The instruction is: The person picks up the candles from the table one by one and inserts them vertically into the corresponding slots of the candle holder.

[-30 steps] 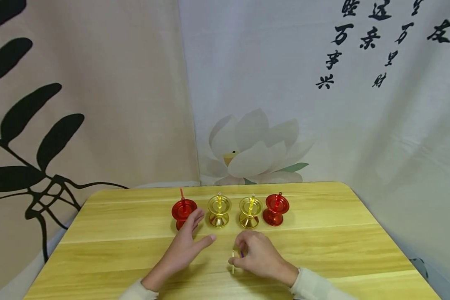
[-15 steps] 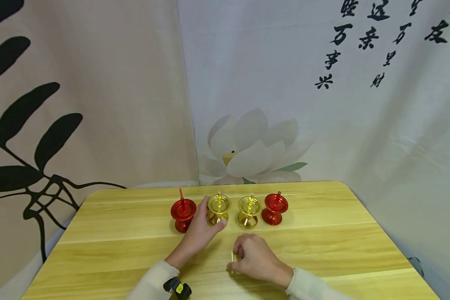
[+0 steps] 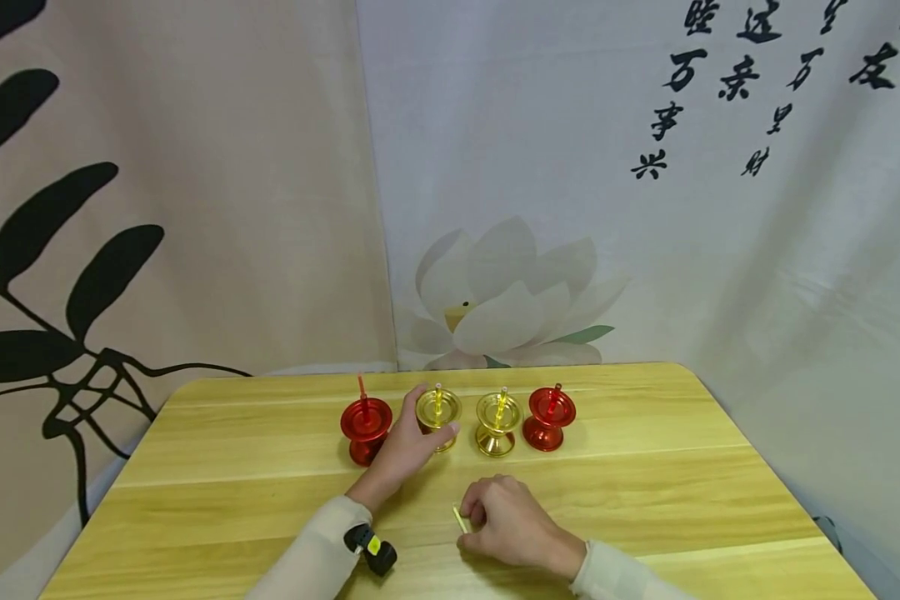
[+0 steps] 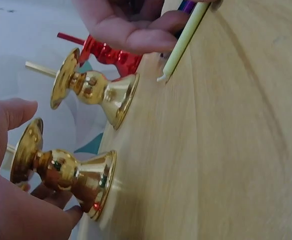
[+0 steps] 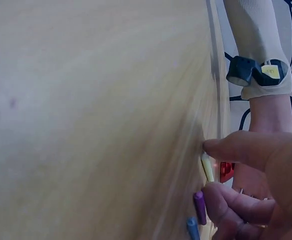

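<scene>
Four-fingers-and-thumb of my left hand point(image 3: 399, 454) curve round the left gold candle holder point(image 3: 439, 408), thumb in front and fingers behind, as the left wrist view also shows. A thin candle stands in its cup. My right hand point(image 3: 513, 521) pinches a pale yellow candle point(image 4: 186, 42) between thumb and index finger, just above the table. In the right wrist view, a purple candle point(image 5: 200, 207) and a blue candle point(image 5: 192, 227) poke out beneath its other fingers. Beside the left hand stands a red candle holder point(image 3: 366, 421) with a red candle.
A second gold candle holder point(image 3: 498, 412) and another red candle holder point(image 3: 550, 412) stand to the right in the row, each with a candle upright. The wooden table point(image 3: 682, 475) ends at a rounded back edge before a printed curtain point(image 3: 270, 208).
My left hand has moved right, from in front of the left red holder to round the left gold one. The yellow candle has tilted in my right hand, which stays almost in place.
</scene>
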`<state>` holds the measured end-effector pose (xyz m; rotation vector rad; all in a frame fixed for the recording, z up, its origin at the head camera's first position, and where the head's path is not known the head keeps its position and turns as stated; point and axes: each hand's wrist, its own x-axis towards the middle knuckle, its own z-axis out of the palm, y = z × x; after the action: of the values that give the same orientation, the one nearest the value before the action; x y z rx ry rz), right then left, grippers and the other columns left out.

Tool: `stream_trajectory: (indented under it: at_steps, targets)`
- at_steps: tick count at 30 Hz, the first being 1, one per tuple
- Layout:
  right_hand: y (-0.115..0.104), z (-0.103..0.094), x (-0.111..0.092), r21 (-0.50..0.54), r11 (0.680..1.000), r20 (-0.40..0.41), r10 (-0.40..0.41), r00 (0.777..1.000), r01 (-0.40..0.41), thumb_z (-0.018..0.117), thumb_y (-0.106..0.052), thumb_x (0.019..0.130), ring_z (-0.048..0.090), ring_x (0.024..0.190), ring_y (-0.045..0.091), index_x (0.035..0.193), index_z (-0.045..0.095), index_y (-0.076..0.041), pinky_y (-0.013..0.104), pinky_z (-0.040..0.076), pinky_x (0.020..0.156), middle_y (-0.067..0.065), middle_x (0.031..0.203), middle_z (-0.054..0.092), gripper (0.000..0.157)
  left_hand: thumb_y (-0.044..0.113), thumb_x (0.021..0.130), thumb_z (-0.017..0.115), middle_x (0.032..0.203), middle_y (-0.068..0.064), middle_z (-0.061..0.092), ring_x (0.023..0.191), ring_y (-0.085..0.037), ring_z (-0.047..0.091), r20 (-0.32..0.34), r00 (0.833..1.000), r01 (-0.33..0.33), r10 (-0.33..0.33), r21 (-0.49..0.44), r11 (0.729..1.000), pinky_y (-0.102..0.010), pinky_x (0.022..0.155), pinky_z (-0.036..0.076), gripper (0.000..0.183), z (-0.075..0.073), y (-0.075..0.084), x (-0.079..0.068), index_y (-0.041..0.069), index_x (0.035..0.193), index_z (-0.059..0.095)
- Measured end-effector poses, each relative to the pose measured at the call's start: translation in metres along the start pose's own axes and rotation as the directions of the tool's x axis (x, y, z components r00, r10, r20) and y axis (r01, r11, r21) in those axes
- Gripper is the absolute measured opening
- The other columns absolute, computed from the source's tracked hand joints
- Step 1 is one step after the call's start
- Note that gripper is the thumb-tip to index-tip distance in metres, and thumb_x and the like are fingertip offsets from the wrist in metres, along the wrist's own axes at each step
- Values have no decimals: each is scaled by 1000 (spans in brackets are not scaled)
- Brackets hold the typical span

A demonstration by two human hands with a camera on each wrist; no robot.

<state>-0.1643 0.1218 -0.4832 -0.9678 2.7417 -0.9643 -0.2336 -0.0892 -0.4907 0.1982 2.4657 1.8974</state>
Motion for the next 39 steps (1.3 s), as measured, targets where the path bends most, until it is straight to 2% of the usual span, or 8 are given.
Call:
stream_trajectory:
  at_steps: [8,15,21,27,39]
  targets:
    - [4,-4,0,-17,997,17,-75,997,76,98,-14,72,55,76,-3,86,77,-17,21,49,75,-18,77,64,25,19,102,82,157,-28,51,147,-44,51,29,1000,10,-8,-69,998,-62,123,37,81,-2,-2,4,4,165,32]
    - [12,-7,4,51,989,74,-141,987,137,99,-7,75,61,74,-4,86,81,-15,15,51,71,-16,79,68,24,16,103,80,156,-29,50,147,-44,51,45,999,12,-8,-95,995,-61,123,38,80,-3,-2,4,3,164,31]
    - [13,-8,6,109,989,110,-110,988,98,99,-3,77,61,70,-8,84,83,-15,15,52,67,-20,73,68,22,15,103,79,156,-29,50,147,-44,51,55,998,6,0,-106,994,-60,123,38,80,-4,-2,2,4,165,30]
    - [11,-10,7,111,992,131,-75,989,60,97,-1,79,59,65,-11,81,81,-16,14,52,64,-23,69,66,22,15,103,80,153,-28,54,145,-44,52,63,998,-1,7,-98,995,-60,122,38,78,-6,-2,-1,4,164,32]
    - [8,-5,8,67,989,87,-137,987,132,86,2,73,51,61,-18,76,79,-19,10,49,58,-26,66,61,23,13,103,79,150,-27,56,143,-43,54,66,998,-13,20,-116,993,-59,120,40,76,-8,0,-4,3,162,33]
